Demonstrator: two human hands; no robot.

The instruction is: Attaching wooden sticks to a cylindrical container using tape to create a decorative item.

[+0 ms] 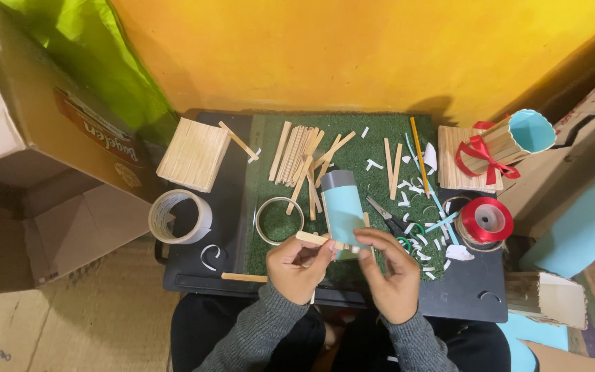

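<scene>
My left hand (296, 267) pinches a flat wooden stick (309, 238) that lies crosswise against the lower end of a light blue paper-covered tube (342, 207) with a grey top. My right hand (388, 271) steadies the tube's bottom end from the right, thumb and fingers closed on it. Both hands are over the near edge of a green turf mat (359, 148) on a black tray (225, 207). Several loose wooden sticks (301, 155) lie on the mat beyond the tube.
A tape roll (179, 216) and a stick-built panel (193, 153) sit left. A thin ring (278, 220) lies by my left hand. Scissors (392, 219), paper scraps, red ribbon spool (486, 220) and a ribboned stick-covered cup (504, 143) are right. Cardboard boxes flank both sides.
</scene>
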